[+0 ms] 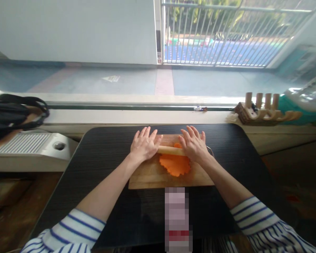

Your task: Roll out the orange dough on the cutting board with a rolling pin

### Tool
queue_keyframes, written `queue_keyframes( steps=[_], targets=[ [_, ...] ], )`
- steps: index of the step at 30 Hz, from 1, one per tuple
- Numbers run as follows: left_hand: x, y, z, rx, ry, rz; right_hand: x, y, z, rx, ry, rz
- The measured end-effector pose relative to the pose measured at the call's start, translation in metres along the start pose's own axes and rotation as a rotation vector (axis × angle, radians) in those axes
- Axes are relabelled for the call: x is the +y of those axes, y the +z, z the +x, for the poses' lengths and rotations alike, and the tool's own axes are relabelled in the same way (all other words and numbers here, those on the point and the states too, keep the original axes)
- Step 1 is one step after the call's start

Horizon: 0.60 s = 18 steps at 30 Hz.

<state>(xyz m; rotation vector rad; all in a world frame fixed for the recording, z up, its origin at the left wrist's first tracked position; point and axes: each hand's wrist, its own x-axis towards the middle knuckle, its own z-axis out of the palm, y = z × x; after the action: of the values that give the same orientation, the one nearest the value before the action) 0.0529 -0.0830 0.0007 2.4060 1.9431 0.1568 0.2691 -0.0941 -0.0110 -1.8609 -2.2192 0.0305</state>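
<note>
The desk [107,147] is dark and matt, with a fine wood grain. The board [147,177] is pale bare wood with a dull finish. The pin [171,150] is light wood and looks smooth. The dough [175,165] is orange, soft-looking and matt, with a ragged edge. The sleeves [68,232] are striped cloth. The rack [263,112] is unpainted wood.

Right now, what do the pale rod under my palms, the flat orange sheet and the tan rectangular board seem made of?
The pale rod: likely bare wood, matte light tan. The flat orange sheet: soft dough or clay, I cannot tell which; dull surface, ragged pressed-out edge. The tan rectangular board: probably wood, brownish with streaky grain and slight sheen.
</note>
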Motion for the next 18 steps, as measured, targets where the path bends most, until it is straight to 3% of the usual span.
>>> queue_keyframes(
  steps=[6, 18],
  targets=[
    [0.004, 0.001, -0.034, 0.124, 0.057, 0.056, -0.009, -0.007, -0.031, 0.035, -0.095, -0.015],
    [0.002, 0.011, -0.090, 0.220, 0.133, 0.082, -0.024, -0.022, -0.081, 0.010, -0.192, -0.023]
  ],
)
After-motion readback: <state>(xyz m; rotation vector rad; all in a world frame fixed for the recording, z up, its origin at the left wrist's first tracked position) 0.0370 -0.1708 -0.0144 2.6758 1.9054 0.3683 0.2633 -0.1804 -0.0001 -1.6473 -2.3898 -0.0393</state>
